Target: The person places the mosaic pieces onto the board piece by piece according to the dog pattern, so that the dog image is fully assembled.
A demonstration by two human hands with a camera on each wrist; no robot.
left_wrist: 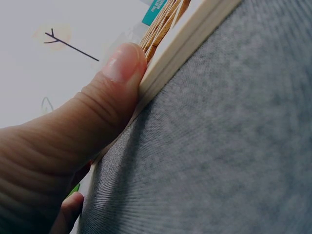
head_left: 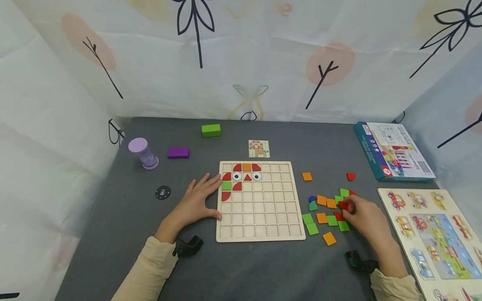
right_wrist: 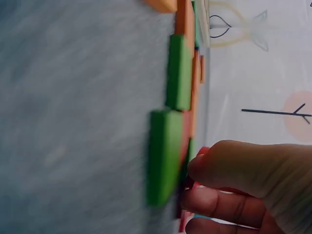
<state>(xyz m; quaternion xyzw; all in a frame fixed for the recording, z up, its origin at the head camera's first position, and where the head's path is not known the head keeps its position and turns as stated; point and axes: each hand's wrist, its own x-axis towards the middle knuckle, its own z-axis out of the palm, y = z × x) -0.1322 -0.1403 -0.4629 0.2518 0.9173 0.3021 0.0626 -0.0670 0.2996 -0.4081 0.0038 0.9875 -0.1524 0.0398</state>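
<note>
A wooden grid board point(head_left: 260, 221) lies on the grey table, with red, orange and green pieces and two eye tiles point(head_left: 237, 176) set in its upper left cells. My left hand point(head_left: 193, 203) is spread at the board's left side, fingertips and thumb against the edge. The left wrist view shows the thumb point(left_wrist: 114, 83) pressed on the board's side. Over the loose pieces to the right, my right hand point(head_left: 364, 215) pinches a red piece point(head_left: 343, 205) between thumb and fingers. In the right wrist view the fingertips partly hide that red piece point(right_wrist: 204, 150), close beside a green block point(right_wrist: 165, 156).
Loose green squares point(head_left: 312, 228) and orange squares point(head_left: 329, 238) lie right of the board. A pattern card point(head_left: 258, 149) sits behind it. Farther right are a box point(head_left: 403, 154) and a picture puzzle point(head_left: 388, 200). At left stand a purple timer point(head_left: 144, 154), a purple block point(head_left: 178, 153) and a black disc point(head_left: 163, 192).
</note>
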